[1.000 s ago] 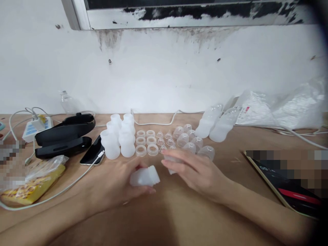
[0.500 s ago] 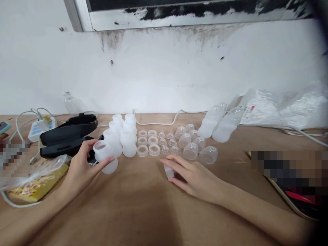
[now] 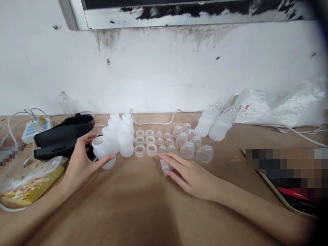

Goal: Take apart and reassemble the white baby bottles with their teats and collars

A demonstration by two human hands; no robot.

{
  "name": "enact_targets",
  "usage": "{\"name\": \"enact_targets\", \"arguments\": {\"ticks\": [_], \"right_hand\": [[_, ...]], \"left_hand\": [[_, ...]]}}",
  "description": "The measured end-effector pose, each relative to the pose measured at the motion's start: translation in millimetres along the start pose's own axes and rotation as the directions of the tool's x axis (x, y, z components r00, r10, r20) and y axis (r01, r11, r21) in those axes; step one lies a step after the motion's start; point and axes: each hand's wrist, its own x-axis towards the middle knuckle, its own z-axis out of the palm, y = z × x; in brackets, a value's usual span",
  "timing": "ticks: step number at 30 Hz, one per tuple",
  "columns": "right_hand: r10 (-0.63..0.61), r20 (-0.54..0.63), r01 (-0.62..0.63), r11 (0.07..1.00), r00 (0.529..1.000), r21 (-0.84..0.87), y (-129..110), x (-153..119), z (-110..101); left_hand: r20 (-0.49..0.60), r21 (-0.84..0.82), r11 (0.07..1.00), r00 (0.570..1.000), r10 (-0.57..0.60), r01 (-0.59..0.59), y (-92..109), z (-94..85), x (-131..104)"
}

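My left hand (image 3: 85, 153) curls around a frosted white baby bottle (image 3: 100, 145), its thumb across the front and its fingers behind the neck. The bottle has no top on it and is at the near end of two rows of similar open bottles (image 3: 126, 145). My right hand (image 3: 191, 174) pinches a ribbed translucent screw ring (image 3: 166, 166) on edge, just above the tabletop. Beyond it lie several flat rings (image 3: 139, 150), several clear bottle nipples (image 3: 162, 149) and several clear dome caps (image 3: 187, 150).
Two capped bottles (image 3: 217, 131) lean by the wall near plastic bags (image 3: 256, 106). A black case (image 3: 66, 131), a power strip (image 3: 33, 130) and a yellow packet (image 3: 33, 184) lie left. A dark tray-like object (image 3: 299, 203) is at right. A white cable (image 3: 156, 123) runs behind.
The bottle in my left hand sits a little lower and more upright among the others. My right hand keeps the ring, turned slightly. The whole view has shifted a little.
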Motion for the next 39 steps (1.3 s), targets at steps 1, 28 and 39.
{"name": "enact_targets", "arguments": {"ticks": [1,28,39], "right_hand": [[0.054,0.003,-0.054,0.996,0.999,0.066,0,1,-1],[0.549,-0.123,-0.292,0.605,0.827,0.741,5,12,24],[0.28,-0.256,-0.285,0.958,0.925,0.021,15,14,25]], "left_hand": [[-0.039,0.023,0.998,0.998,0.056,-0.055,6,-2.6,-2],[0.42,-0.324,0.91,0.823,0.382,-0.257,85,70.9,-17],[0.33,-0.078,0.87,0.81,0.484,-0.487,79,75.6,-14]]}}
